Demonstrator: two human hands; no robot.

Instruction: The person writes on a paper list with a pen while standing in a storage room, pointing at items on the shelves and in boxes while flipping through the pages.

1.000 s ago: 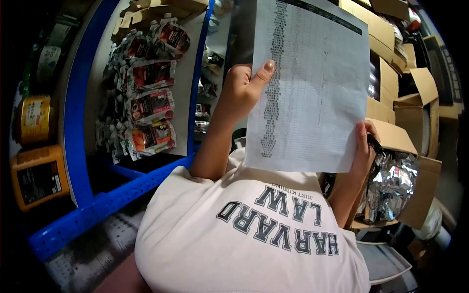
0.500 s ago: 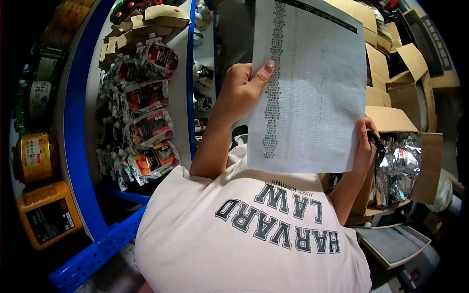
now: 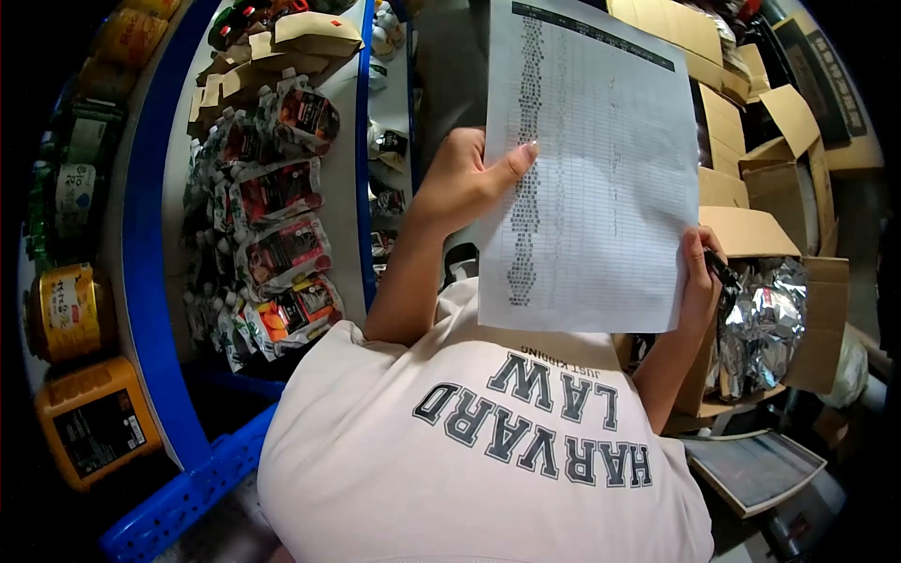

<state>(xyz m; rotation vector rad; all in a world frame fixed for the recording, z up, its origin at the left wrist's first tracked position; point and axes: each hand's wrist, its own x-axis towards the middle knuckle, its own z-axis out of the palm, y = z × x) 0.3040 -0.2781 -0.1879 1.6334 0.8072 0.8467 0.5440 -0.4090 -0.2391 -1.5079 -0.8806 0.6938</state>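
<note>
A large printed sheet of paper, with a dark header row and a table of small print, is held up in front of my chest. My left hand grips its left edge, thumb lying on the printed column and fingers behind the sheet. At the lower right edge, my right hand pinches the paper. A dark, thin object shows beside the right fingers; what it is I cannot make out.
Blue-framed shelving on the left holds spouted pouches, jars and an orange jug. On the right stand opened cardboard boxes, one with silver packets. A framed flat panel lies below them.
My left thumb has slid slightly down and right across the printed column. The sheet has shifted a little, so more of its dark header shows. My right hand keeps its grip.
</note>
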